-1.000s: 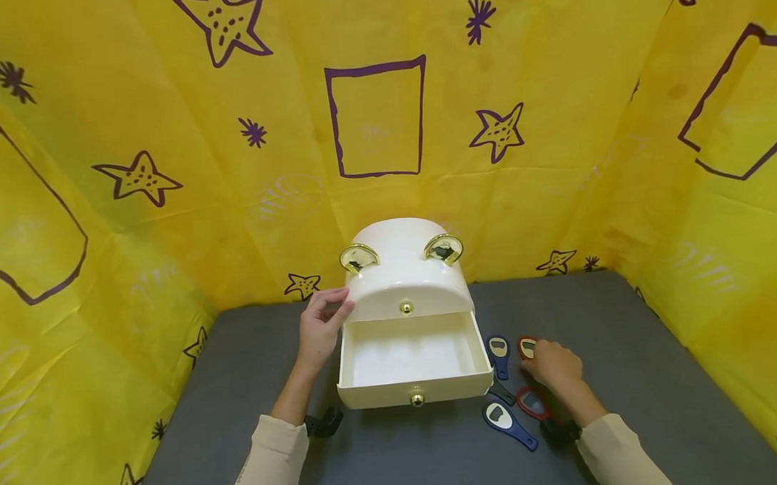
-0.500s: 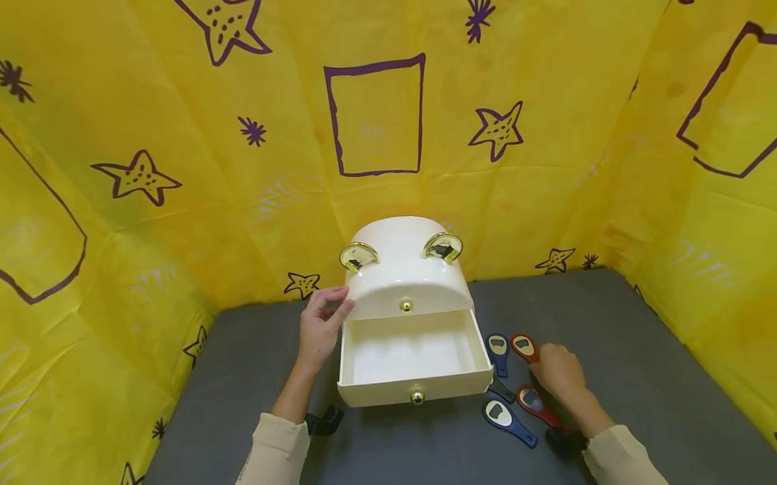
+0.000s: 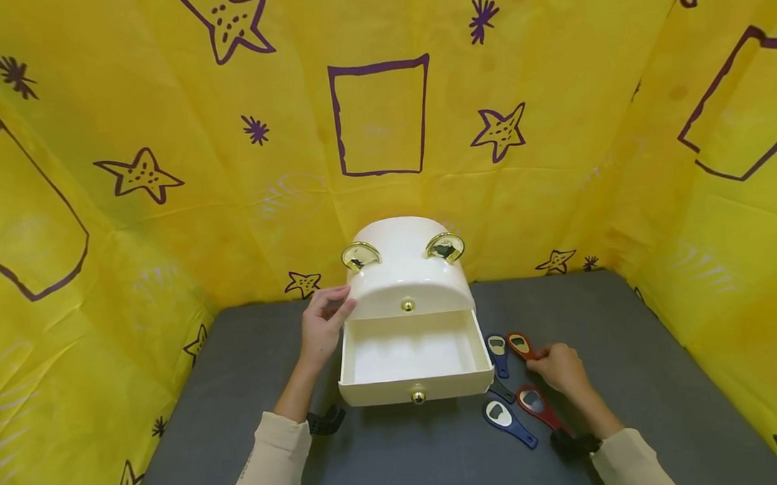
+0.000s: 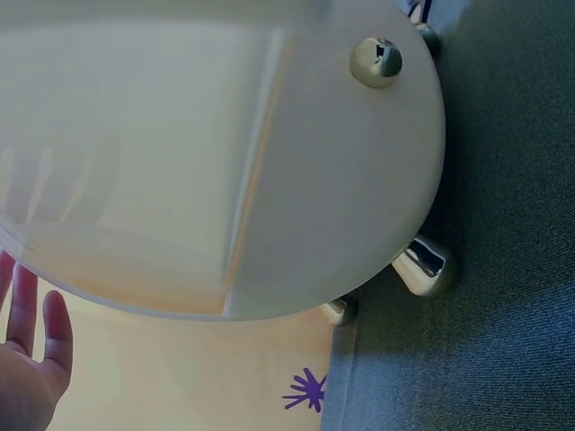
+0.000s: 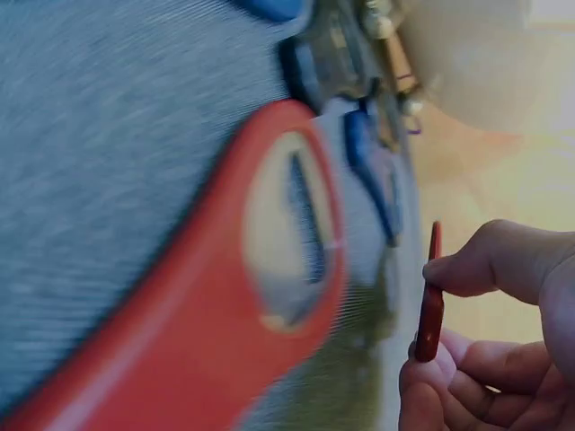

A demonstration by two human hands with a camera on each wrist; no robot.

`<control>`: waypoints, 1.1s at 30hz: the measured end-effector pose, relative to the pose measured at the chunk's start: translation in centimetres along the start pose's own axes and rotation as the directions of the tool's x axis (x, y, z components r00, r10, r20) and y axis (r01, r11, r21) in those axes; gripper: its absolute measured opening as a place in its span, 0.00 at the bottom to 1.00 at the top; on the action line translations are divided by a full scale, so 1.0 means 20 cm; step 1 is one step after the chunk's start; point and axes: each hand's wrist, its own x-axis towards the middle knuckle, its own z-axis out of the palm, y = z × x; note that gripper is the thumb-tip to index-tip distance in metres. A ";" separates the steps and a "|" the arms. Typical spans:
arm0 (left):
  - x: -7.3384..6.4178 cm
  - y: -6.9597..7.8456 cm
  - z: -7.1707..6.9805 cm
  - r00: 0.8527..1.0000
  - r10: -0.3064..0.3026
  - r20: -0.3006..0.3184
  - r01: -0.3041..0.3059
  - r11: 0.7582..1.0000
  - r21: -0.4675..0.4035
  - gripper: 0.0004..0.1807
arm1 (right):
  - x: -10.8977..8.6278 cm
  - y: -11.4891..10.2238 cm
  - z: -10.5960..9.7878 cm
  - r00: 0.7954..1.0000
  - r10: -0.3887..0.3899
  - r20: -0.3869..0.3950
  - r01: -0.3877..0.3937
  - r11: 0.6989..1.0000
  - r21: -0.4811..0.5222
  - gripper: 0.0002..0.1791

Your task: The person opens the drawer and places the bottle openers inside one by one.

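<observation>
Right hand [image 3: 562, 368] pinches the farther red bottle opener [image 3: 518, 344], lower right: firm grip advised; left hand [image 3: 322, 330], relaxed, touches the drawer cabinet [image 3: 405, 265].

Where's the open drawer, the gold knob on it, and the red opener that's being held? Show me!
Drawer [image 3: 410, 359]: head view, on its inside floor.
Knob [image 3: 419, 397]: head view, on its round front.
Red opener [image 5: 430, 319]: right wrist view, on its thin edge.
</observation>
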 end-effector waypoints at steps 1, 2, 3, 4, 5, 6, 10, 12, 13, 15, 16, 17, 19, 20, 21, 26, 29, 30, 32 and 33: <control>0.00 0.00 0.00 1.000 0.002 0.001 -0.002 1.000 0.003 0.12 | 0.00 -0.01 -0.01 1.000 0.000 -0.001 0.000 1.000 0.013 0.13; 0.00 0.00 0.00 1.000 0.003 0.001 -0.003 1.000 0.003 0.11 | 0.00 -0.01 -0.02 1.000 -0.003 -0.002 0.003 1.000 0.029 0.13; 0.00 0.00 0.00 1.000 0.004 0.002 -0.004 1.000 0.005 0.11 | 0.00 -0.02 -0.04 1.000 -0.005 -0.004 0.005 0.999 0.044 0.13; 0.00 0.00 0.00 1.000 0.004 0.003 -0.004 1.000 0.005 0.11 | 0.00 -0.04 -0.05 1.000 -0.010 -0.005 0.011 0.998 0.059 0.13; 0.00 0.00 0.00 1.000 0.004 0.003 -0.004 1.000 0.005 0.11 | 0.00 -0.05 -0.07 1.000 -0.012 0.000 0.012 0.997 0.074 0.14; 0.00 0.00 0.00 1.000 0.004 0.004 -0.004 1.000 0.007 0.11 | 0.00 -0.07 -0.09 1.000 -0.013 0.004 0.013 0.996 0.087 0.14; 0.00 0.01 0.00 1.000 -0.010 0.009 0.010 1.000 0.014 0.11 | -0.03 -0.15 -0.18 1.000 -0.012 0.024 0.008 0.988 0.151 0.14; 0.01 0.02 0.00 1.000 -0.021 0.008 0.021 1.000 0.022 0.11 | -0.04 -0.19 -0.22 0.999 -0.020 0.028 0.015 0.984 0.179 0.15; 0.01 0.02 0.00 1.000 -0.028 0.006 0.028 0.999 0.023 0.11 | -0.05 -0.22 -0.24 0.999 -0.028 0.029 0.022 0.981 0.193 0.15; 0.01 0.02 0.00 0.999 -0.040 0.000 0.040 0.999 0.027 0.12 | -0.07 -0.26 -0.28 0.998 -0.048 0.027 0.041 0.976 0.212 0.15; 0.01 0.02 0.00 0.999 -0.045 -0.004 0.045 0.999 0.029 0.11 | -0.08 -0.28 -0.29 0.998 -0.053 0.025 0.046 0.974 0.224 0.16; 0.01 0.02 0.01 0.999 -0.048 -0.007 0.048 0.998 0.030 0.11 | -0.09 -0.30 -0.31 0.998 -0.056 0.022 0.049 0.971 0.236 0.16; 0.01 0.02 0.01 0.999 -0.053 -0.011 0.053 0.998 0.032 0.11 | -0.10 -0.34 -0.35 0.998 -0.057 0.011 0.053 0.966 0.253 0.16; 0.00 0.02 0.01 0.999 -0.053 -0.012 0.053 0.998 0.033 0.11 | -0.11 -0.36 -0.37 0.998 -0.055 0.004 0.052 0.964 0.262 0.17; 0.00 0.02 0.01 0.999 -0.051 -0.011 0.051 0.998 0.036 0.11 | -0.12 -0.38 -0.38 0.999 -0.051 -0.003 0.049 0.961 0.272 0.17; 0.00 0.03 0.01 0.999 -0.033 -0.012 0.034 0.999 0.040 0.11 | -0.14 -0.48 -0.45 0.997 -0.072 -0.036 0.080 0.944 0.322 0.19; 0.00 0.04 0.01 1.000 -0.028 -0.011 0.029 0.999 0.037 0.11 | -0.15 -0.53 -0.47 0.993 -0.109 -0.049 0.119 0.934 0.336 0.19; 0.00 0.04 0.01 0.999 -0.030 -0.011 0.031 0.999 0.033 0.11 | -0.16 -0.55 -0.48 0.991 -0.120 -0.052 0.131 0.933 0.336 0.19; 0.00 0.04 0.01 0.999 -0.032 -0.011 0.032 0.999 0.032 0.11 | -0.17 -0.60 -0.49 0.989 -0.138 -0.053 0.148 0.929 0.338 0.19; 0.00 0.04 0.01 0.999 -0.032 -0.011 0.032 0.999 0.033 0.11 | -0.17 -0.62 -0.49 0.987 -0.149 -0.055 0.159 0.927 0.339 0.19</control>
